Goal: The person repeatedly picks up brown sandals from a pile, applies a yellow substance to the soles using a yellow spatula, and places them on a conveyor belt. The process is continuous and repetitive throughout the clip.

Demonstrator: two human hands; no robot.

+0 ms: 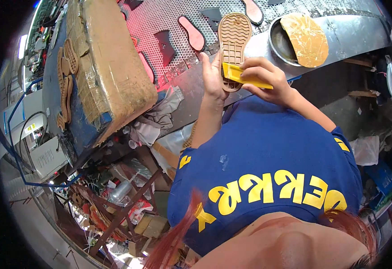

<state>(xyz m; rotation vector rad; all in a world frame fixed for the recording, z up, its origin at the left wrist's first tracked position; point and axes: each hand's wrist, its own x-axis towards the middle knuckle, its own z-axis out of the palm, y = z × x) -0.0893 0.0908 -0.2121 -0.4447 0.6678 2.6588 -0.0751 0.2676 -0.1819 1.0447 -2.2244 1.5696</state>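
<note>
Above the blue shirt point(267, 157), left fingers point(206, 60) closed round tan shoe sole point(233, 36), right fingers point(254, 67) pinching yellow scraper point(243, 77).

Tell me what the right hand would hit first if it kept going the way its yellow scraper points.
The right hand holds a yellow scraper pointing toward the person's left. Its tip already meets the tan shoe sole held upright in the left hand, so the sole comes first, then probably the left palm behind it; depth is unclear.

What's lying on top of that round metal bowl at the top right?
A tan, sole-shaped insole piece lies across the metal bowl, covering most of its opening. Only a dark sliver of the inside shows at the left; anything in the bowl is hidden.
</note>
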